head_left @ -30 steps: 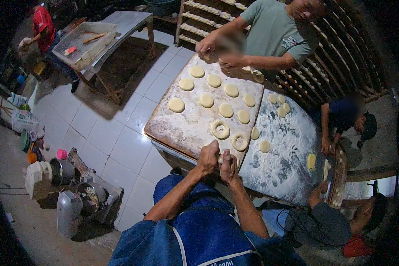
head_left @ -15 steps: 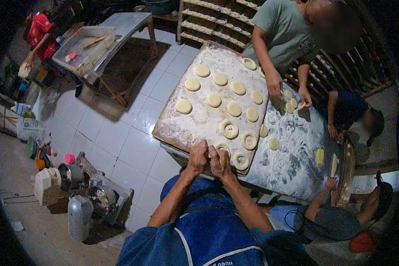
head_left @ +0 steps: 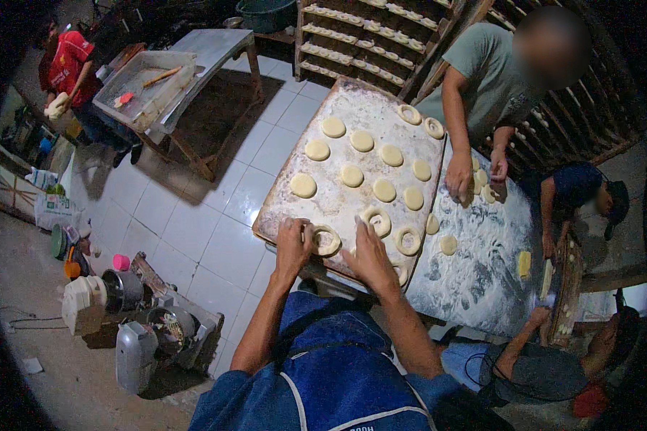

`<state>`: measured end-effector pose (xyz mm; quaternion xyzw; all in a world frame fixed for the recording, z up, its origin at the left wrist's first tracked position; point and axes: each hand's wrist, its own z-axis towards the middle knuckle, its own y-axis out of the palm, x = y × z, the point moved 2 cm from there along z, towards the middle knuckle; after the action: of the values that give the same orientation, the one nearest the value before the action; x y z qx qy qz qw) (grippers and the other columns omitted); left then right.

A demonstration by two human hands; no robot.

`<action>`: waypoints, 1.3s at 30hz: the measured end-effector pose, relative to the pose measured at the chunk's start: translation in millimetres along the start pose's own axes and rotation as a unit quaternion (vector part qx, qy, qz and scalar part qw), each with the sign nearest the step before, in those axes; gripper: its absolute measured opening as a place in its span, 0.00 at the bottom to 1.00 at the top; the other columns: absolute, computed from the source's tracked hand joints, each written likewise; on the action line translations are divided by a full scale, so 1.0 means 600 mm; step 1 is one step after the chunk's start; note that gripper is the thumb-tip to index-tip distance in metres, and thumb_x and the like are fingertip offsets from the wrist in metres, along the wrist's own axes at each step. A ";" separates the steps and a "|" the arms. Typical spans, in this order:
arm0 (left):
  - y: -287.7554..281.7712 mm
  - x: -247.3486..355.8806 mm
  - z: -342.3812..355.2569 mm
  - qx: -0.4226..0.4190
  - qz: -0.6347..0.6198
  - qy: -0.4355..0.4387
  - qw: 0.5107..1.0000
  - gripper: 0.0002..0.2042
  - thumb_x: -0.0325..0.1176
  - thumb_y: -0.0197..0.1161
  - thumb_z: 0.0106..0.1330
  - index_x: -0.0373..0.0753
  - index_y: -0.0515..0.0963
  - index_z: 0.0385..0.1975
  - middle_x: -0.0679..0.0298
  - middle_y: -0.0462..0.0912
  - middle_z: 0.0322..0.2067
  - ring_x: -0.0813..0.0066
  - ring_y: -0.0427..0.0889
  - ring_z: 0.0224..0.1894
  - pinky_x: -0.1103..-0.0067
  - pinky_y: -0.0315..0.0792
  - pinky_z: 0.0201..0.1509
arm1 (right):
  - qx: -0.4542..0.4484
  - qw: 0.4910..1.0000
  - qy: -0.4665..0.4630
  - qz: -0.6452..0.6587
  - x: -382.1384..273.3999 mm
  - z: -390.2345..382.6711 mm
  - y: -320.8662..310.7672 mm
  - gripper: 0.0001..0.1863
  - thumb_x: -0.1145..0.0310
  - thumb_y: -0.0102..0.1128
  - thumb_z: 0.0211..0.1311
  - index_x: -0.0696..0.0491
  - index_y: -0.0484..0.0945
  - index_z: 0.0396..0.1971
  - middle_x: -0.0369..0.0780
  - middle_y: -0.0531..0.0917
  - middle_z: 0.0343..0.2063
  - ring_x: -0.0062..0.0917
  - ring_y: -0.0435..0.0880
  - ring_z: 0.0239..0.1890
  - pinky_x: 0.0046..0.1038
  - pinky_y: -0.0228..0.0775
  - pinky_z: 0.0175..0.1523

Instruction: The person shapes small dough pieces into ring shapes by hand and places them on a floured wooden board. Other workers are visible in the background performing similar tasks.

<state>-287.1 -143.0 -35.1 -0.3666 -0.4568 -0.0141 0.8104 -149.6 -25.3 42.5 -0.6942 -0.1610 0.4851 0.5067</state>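
A floured board lies in front of me, with several flat dough discs across its middle. At its near edge is a dough ring; the curled fingers of my left hand hold its left side. My right hand is just right of that ring, fingers apart and holding nothing. Its fingertips come close to a second dough ring. Another ring lies farther right, and one more is partly covered by my right hand.
Right of the board is a floury metal table, where a co-worker's hands handle dough pieces. Racks of shaped dough stand behind. Other people are at the right and far left. Mixers stand on the floor at left.
My hands were together with closed fingers over the near edge; now they are apart. A dough ring shows between them. The view has shifted slightly, and the co-worker at far left has straightened up.
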 end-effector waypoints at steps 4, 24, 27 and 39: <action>0.005 0.025 0.008 -0.028 0.039 0.043 0.998 0.13 0.38 0.68 0.50 0.37 0.77 0.28 0.57 0.75 0.29 0.57 0.72 0.34 0.67 0.67 0.39 | 0.099 0.988 -0.116 0.033 0.023 0.137 0.047 0.22 0.71 0.52 0.55 0.62 0.65 0.51 0.56 0.71 0.43 0.51 0.68 0.48 0.42 0.61 0.53; -0.005 0.094 -0.058 0.016 -0.113 -0.092 0.989 0.04 0.25 0.58 0.59 0.33 0.73 0.33 0.58 0.73 0.29 0.66 0.73 0.32 0.74 0.67 0.37 | 0.051 0.904 -0.010 0.425 0.131 0.032 -0.007 0.18 0.67 0.70 0.44 0.60 0.78 0.34 0.39 0.80 0.28 0.20 0.76 0.33 0.25 0.70 0.39; 0.017 0.164 -0.055 0.005 -0.099 -0.024 0.995 0.04 0.25 0.58 0.59 0.33 0.73 0.32 0.59 0.73 0.29 0.68 0.73 0.31 0.75 0.67 0.37 | 0.157 0.920 0.120 0.339 0.317 -0.123 -0.075 0.15 0.73 0.67 0.48 0.60 0.78 0.36 0.39 0.81 0.33 0.21 0.78 0.40 0.26 0.71 0.45; 0.288 0.399 -0.122 -0.294 -0.252 0.042 0.921 0.07 0.27 0.58 0.58 0.33 0.74 0.34 0.56 0.76 0.28 0.65 0.76 0.33 0.74 0.69 0.36 | 0.177 0.948 0.257 0.059 0.563 -0.284 -0.124 0.18 0.65 0.72 0.36 0.57 0.72 0.24 0.43 0.77 0.21 0.37 0.76 0.23 0.36 0.67 0.30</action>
<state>-32.3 13.6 20.9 -0.4598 -0.4750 -0.3672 0.6543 174.1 155.2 -63.2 -0.7027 0.1046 0.3402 0.6160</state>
